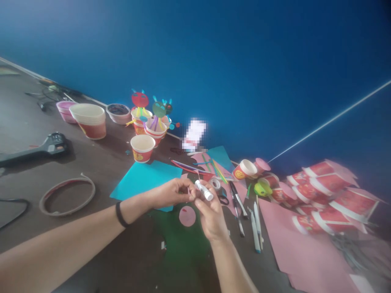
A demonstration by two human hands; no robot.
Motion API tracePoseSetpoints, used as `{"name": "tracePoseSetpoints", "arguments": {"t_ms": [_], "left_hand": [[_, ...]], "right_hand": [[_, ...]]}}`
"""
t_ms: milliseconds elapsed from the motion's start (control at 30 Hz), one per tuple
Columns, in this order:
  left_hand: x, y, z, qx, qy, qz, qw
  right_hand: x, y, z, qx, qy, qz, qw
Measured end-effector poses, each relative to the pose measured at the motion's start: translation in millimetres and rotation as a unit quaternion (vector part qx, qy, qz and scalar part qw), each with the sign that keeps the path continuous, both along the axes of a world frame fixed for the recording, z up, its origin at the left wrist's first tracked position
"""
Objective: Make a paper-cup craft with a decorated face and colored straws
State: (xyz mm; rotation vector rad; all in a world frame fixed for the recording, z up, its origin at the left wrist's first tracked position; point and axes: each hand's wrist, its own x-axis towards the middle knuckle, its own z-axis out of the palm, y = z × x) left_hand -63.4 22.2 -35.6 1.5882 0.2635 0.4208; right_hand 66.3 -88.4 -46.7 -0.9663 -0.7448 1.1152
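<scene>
Beyond the fingers, decorated cups (152, 122) already stand finished on the tabletop (100, 162), while many plain cups (320, 191) lie unused off to their right. Just below the fingers lies a pink disc (187, 216); the right hand (212, 217) clamps a glue stick (204, 190), the left hand (171, 193) pinching at its tip, so gluing seems underway.

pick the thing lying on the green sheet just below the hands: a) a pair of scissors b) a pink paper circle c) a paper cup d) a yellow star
b: a pink paper circle lies flat on the green sheet, just below the left hand and right hand, which hold a small white tube.
</scene>
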Motion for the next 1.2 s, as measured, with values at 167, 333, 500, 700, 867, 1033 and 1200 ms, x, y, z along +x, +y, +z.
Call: {"name": "tracePoseSetpoints", "arguments": {"t_ms": [167, 333, 500, 700, 867, 1033, 1200], "left_hand": [[-1, 0, 1.8, -0.065, 0.036, 0.014, 0.997], [0, -1, -1.1, -0.057, 0.084, 0.025, 0.995], [3, -5, -6.7, 0.01, 0.128, 0.073, 0.989], [4, -6, -5.5, 0.056, 0.134, 0.093, 0.985], [4, -5, -9.2, 0.056, 0.138, 0.077, 0.986], [3, -5, -8.9, 0.046, 0.141, 0.069, 0.987], [4, -6, -4.9, -0.013, 0.134, 0.067, 0.989]], "right_hand": [[2, 0, -3.8, 0.001, -0.05, -0.032, 0.998], [4, 1, -6.1, 0.008, -0.149, -0.074, 0.986], [3, 1, -7.4, 0.018, -0.257, -0.1, 0.961], [2, 0, -4.2, 0.021, -0.333, -0.12, 0.935], [3, 0, -5.0, 0.028, -0.328, -0.104, 0.939], [3, 1, -6.6, 0.016, -0.322, -0.107, 0.941], [2, 1, -5.1, 0.006, -0.3, -0.122, 0.946]]}}
